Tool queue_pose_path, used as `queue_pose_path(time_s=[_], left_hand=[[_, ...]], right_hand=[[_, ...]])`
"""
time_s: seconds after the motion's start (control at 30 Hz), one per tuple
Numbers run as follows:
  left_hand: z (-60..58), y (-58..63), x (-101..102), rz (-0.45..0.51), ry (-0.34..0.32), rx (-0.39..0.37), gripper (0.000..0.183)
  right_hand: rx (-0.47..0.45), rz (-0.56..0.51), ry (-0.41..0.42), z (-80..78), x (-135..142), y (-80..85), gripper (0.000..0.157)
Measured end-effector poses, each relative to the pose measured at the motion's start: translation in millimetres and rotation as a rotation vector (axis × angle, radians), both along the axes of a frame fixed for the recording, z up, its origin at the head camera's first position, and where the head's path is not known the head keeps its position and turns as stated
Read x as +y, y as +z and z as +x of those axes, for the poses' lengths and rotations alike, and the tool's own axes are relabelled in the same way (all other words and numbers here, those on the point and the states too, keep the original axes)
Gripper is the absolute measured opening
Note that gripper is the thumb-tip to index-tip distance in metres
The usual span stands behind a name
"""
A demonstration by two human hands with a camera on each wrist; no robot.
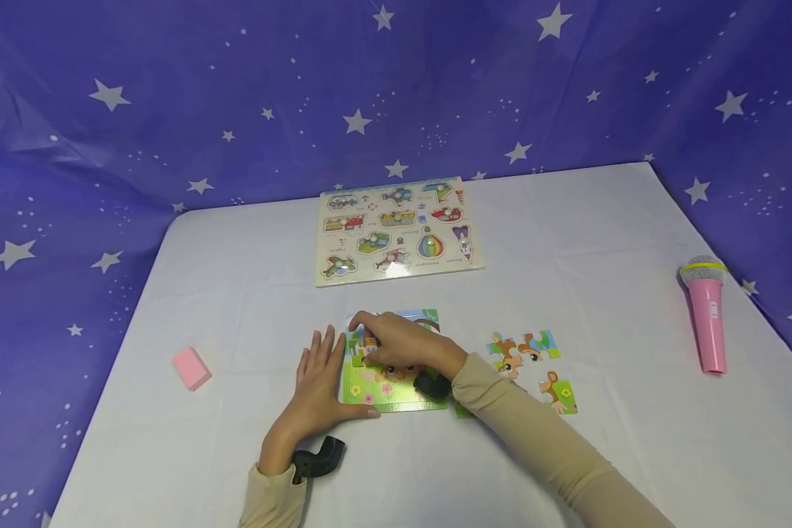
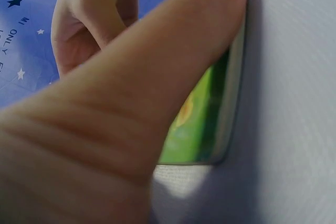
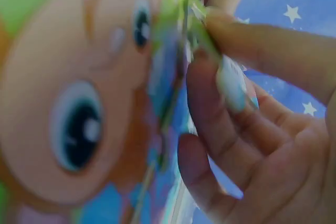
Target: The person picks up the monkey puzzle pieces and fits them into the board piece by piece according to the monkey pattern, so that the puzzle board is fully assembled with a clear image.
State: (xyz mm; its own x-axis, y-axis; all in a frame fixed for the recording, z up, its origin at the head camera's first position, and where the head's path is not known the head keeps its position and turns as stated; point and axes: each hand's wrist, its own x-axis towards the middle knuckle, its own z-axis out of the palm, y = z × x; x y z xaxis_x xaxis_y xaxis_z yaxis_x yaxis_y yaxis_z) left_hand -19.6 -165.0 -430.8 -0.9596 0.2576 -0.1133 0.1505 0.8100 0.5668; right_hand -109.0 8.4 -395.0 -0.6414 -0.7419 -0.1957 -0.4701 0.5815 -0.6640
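A jigsaw puzzle board point(image 1: 396, 398) with a green, flowered picture lies on the table in front of me. My left hand point(image 1: 318, 387) rests against its left side with fingers spread, the straight thumb point(image 2: 131, 61) along the near edge. Over the upper left of the board is my right hand point(image 1: 402, 341), which covers part of the picture. In the right wrist view, it pinches a jigsaw piece point(image 3: 231, 85) between thumb and fingers, close to the board's surface. A cartoon face point(image 3: 47, 108) with large eyes fills the left of that view.
Right of the board lie loose jigsaw pieces point(image 1: 559, 394), some partly behind the right sleeve point(image 1: 534, 425). A vehicle peg puzzle point(image 1: 399, 231) lies farther back. A pink block point(image 1: 191, 368) is at the left, a pink toy microphone point(image 1: 708, 315) at the far right.
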Motion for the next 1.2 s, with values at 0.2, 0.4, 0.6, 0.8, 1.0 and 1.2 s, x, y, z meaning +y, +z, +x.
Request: queue_pose_path(time_s=[0.2,0.4,0.6,0.8,1.0,1.2], left_hand=[[-0.1,0.1,0,-0.006,-0.001,0.008,0.123],[0.6,-0.6,0,-0.026,-0.006,0.012,0.124],[0.6,-1.8,0,-0.013,0.001,0.013,0.124],[0.8,-2.3,1,-0.008,0.001,0.029,0.124],[0.9,-1.5,2,-0.020,0.000,0.033,0.123],[0.9,-1.1,2,-0.023,0.000,0.027,0.123]], right_hand=[[0.182,0.100,0.017,6.5,-2,-3.0,0.028],[0.336,0.141,0.008,15.4,3,-0.7,0.039],[0.427,0.092,-0.004,24.1,23,10.9,0.050],[0.495,0.145,0.127,42.7,38,11.9,0.043],[0.391,0.212,0.204,64.2,42,4.5,0.051],[0.376,0.256,0.202,71.8,42,-0.3,0.060]])
